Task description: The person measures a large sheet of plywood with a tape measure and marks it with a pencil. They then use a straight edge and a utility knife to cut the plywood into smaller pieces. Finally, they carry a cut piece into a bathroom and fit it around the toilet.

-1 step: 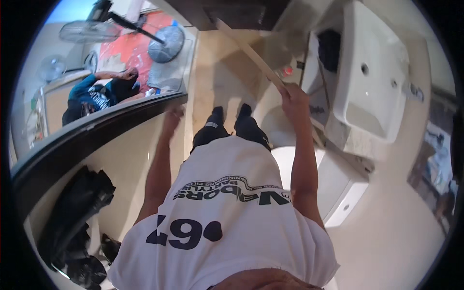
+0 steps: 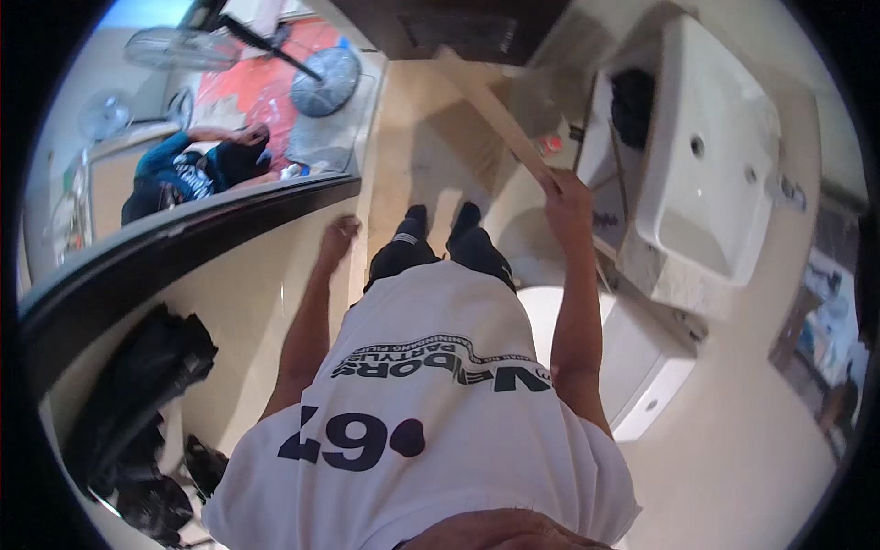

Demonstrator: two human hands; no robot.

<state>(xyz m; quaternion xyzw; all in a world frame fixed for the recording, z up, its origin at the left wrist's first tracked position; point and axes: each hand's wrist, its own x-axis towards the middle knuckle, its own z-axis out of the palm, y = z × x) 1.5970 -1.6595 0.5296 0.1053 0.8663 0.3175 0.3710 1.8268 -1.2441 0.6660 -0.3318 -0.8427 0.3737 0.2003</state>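
My right hand [image 2: 570, 197] is closed around the near end of a long, flat strip of pale wood [image 2: 502, 119]. The strip slants away up and to the left, its far end blurred close to a dark door [image 2: 467, 27]. My left hand [image 2: 341, 236] hangs beside the wall under a dark ledge, fingers loosely curled, with no object showing in it. My feet, in dark socks, stand on a tan floor [image 2: 394, 119] between the hands.
To the right are a white sink [image 2: 724, 174] and a white toilet tank [image 2: 651, 367]. A dark ledge [image 2: 183, 234] runs along the left, with black clothing [image 2: 137, 376] hanging below. Beyond it sits another person [image 2: 183, 174] near a standing fan [image 2: 325, 81].
My left hand has shifted slightly down and is less blurred. The wooden strip and my right hand have moved a little right in the picture as the view shifted.
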